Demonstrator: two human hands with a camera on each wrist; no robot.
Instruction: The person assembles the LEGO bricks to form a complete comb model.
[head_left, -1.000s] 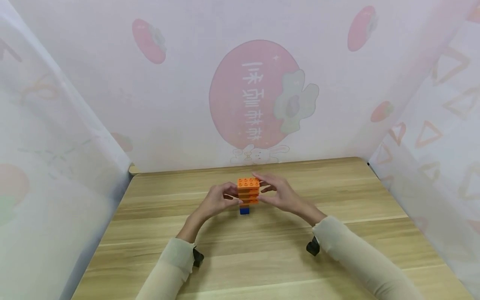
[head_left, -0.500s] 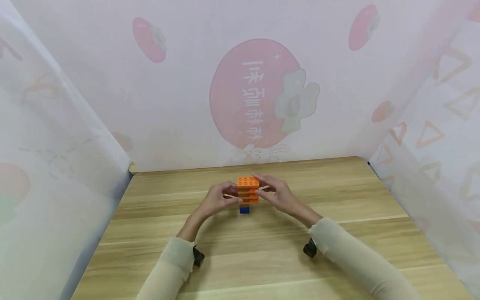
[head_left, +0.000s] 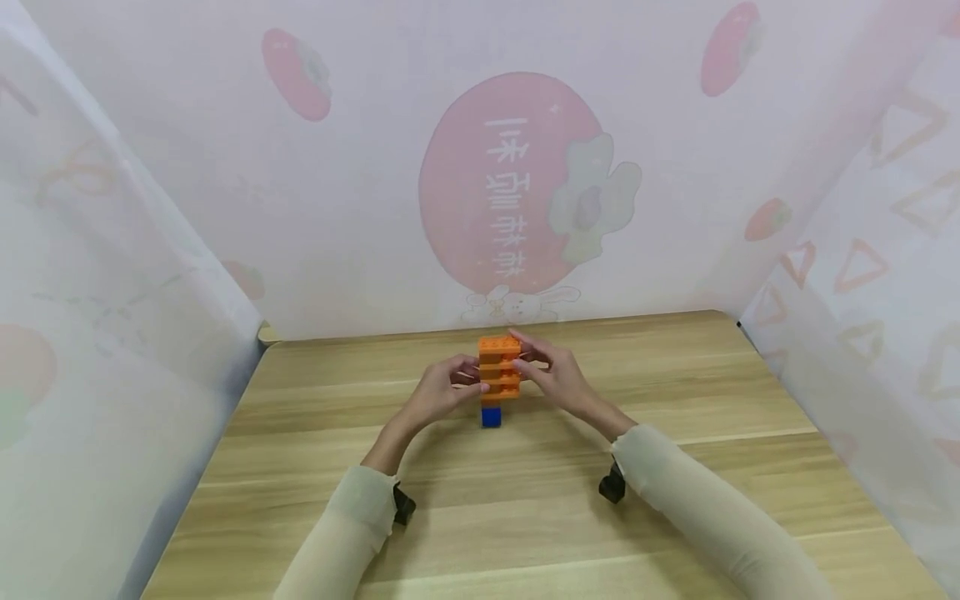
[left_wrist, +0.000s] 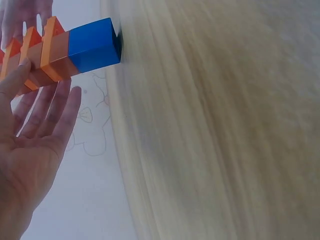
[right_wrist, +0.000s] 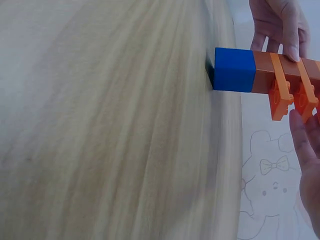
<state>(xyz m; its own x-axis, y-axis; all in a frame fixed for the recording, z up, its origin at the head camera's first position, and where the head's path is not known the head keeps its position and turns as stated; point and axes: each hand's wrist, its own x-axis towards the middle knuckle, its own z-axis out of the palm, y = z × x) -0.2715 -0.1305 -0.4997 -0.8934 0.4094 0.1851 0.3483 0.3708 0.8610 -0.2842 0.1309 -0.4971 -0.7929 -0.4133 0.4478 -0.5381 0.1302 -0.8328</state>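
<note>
Between both hands stands a block stack [head_left: 489, 370], made of brown blocks alternating with wider orange plates. The plates stick out toward the right, and the top one shows studs. A blue block [left_wrist: 92, 45] forms the base; whether it touches the table is unclear. My left hand [head_left: 438, 390] pinches the stack's left side, its thumb on the near face and fingers behind. On the other side, my right hand [head_left: 564, 379] holds the overhanging plate ends between thumb and fingers. Its fingertips [right_wrist: 296, 117] are against an orange plate in the right wrist view.
A wood-grain table [head_left: 480, 517] lies under the stack. White printed sheets [head_left: 360, 208] wall it in at the back and both sides. Dark wrist devices [head_left: 612, 483] hang below the cuffs.
The stack's top has shifted up in the head view and more of the blue block's face shows. Both hands have moved up with it, after the right thumb shifted higher on the plates.
</note>
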